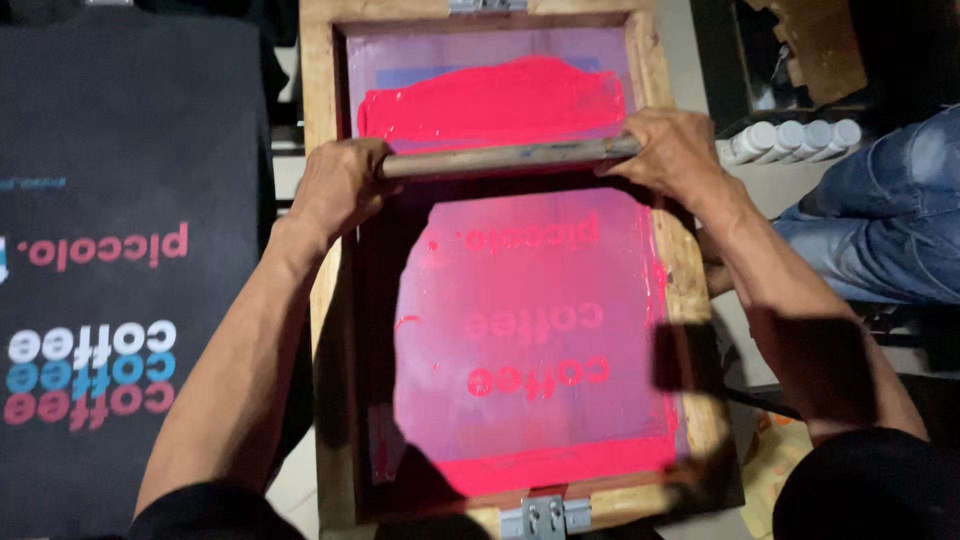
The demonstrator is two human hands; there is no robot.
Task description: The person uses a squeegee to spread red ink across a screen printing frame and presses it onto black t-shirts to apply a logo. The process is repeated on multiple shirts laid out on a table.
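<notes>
A wooden-framed printing screen [322,100] lies in front of me, its mesh [530,400] stained pink with mirrored lettering showing through. A pool of bright pink ink [490,100] sits at the far end, and a thinner band of it lies along the near edge. Across the screen rests a wooden-handled squeegee [500,157], just below the far ink pool. My left hand [340,185] grips its left end and my right hand [672,152] grips its right end.
A black printed garment [120,200] with pink, white and blue lettering lies flat to the left. A person in blue jeans [880,220] sits at the right. Several white bottles [795,138] stand behind. Metal hinge clamps [545,517] hold the frame's near and far edges.
</notes>
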